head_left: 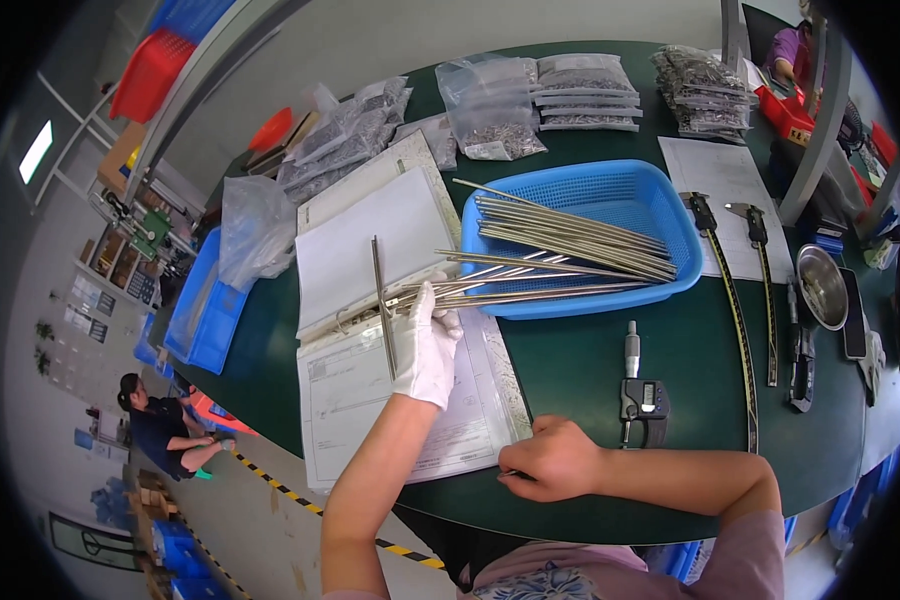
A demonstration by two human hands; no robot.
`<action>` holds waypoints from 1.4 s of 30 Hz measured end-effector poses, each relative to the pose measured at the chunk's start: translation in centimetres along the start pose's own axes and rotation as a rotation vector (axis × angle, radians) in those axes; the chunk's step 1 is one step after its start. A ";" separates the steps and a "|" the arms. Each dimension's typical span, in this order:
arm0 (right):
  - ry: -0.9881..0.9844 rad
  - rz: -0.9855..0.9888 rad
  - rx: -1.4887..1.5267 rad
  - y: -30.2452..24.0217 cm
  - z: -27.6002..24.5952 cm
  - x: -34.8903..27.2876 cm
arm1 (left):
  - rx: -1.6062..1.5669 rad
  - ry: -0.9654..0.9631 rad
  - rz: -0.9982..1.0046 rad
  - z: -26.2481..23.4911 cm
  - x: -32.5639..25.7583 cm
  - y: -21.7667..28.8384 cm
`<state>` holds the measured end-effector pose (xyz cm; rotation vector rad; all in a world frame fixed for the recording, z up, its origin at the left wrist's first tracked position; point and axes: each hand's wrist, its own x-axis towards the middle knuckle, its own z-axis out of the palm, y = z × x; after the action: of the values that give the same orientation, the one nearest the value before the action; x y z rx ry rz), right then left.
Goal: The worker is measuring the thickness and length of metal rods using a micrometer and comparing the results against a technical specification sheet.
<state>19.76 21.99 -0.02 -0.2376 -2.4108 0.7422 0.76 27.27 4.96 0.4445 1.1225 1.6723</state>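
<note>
My left hand (430, 350), in a white glove, is closed around the ends of several thin metal rods (470, 291) above an open binder (400, 420). These rods reach over the rim of a blue plastic basket (580, 308), where more metal rods (570, 235) lie. A thin upright-looking rod (381, 300) crosses beside the glove, over the binder's pages; whether the hand grips it too is unclear. My bare right hand (555, 460) is a fist at the table's front edge, beside the binder's corner. A small dark tip shows at its fingers, too small to name.
Right of the binder lies a digital micrometer (645, 400). Farther right are calipers (705, 215), more calipers (755, 230), a metal bowl (822, 285) and a phone (853, 315). Bags of small metal parts (585, 90) line the back. A blue tray (210, 310) stands left; a person (160, 425) sits beyond.
</note>
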 end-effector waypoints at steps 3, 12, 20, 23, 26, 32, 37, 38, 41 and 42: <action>-0.007 0.005 -0.004 0.0 0.0 -0.1 | 0.045 0.070 0.010 -0.1 0.0 0.0; -0.034 0.014 0.015 0.0 0.0 -0.2 | 0.650 0.187 -0.059 -1.1 -1.6 3.3; -0.062 0.052 0.058 -0.2 -0.7 0.0 | 0.252 -0.106 0.221 -3.6 -3.7 4.3; -0.049 0.043 0.043 -0.1 -0.5 0.0 | -0.019 -0.217 0.229 -2.4 -3.9 2.6; -0.044 0.023 0.030 -0.2 -0.4 0.1 | 0.088 -0.225 0.303 -2.0 -3.7 0.7; -0.025 0.034 0.068 -0.2 -0.5 -0.1 | 0.289 0.117 0.847 1.8 -5.7 5.2; 0.007 0.045 0.142 -0.3 -1.3 0.2 | 0.267 0.222 1.207 -0.3 -9.0 11.2; 0.004 0.048 0.146 -0.3 -1.3 0.1 | 0.108 0.193 1.003 -0.5 -10.3 11.3; 0.094 0.049 0.189 -0.3 -1.8 0.1 | -0.023 -0.004 0.772 -1.7 -11.1 9.0; 0.155 0.040 0.213 -0.4 -2.0 0.3 | -0.064 0.026 0.605 -1.6 -11.8 7.7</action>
<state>20.69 22.63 1.70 -0.2477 -2.1681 0.9560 0.18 15.81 13.31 0.7768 1.0043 2.2323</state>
